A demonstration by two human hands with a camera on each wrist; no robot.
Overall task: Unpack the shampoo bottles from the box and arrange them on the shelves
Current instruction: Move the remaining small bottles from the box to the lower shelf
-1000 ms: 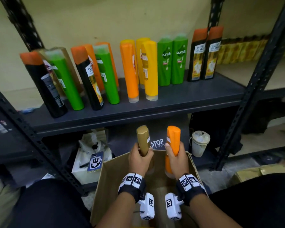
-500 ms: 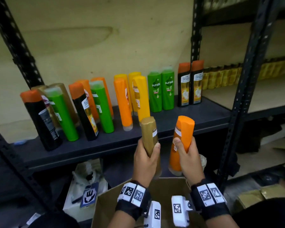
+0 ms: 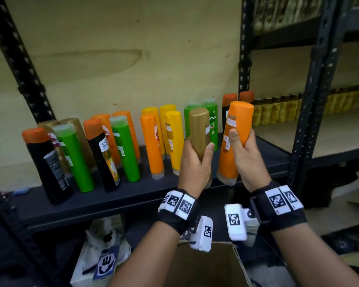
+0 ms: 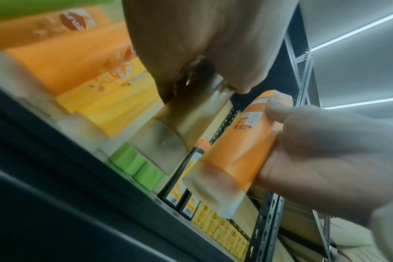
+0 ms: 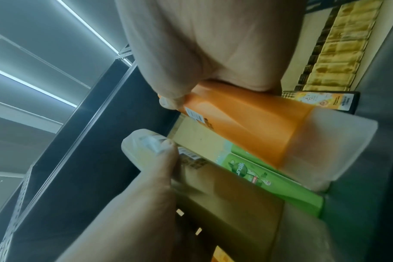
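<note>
Both your hands have risen from the box (image 3: 205,266) to the shelf's (image 3: 133,195) front edge, left hand (image 3: 195,162) gripping the gold bottle (image 3: 199,129), right hand (image 3: 247,160) gripping the orange bottle (image 3: 234,141).

A gold bottle (image 3: 199,129) and an orange bottle (image 3: 234,139) are held up side by side, caps down, in front of the shelf (image 3: 112,195), above the open box (image 3: 205,266).

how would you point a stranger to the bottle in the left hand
Find the dark shelf lined with bottles; two hands hover before its right half. The left hand grips the gold bottle, the only gold one held up off the shelf, beside an orange bottle.
</note>
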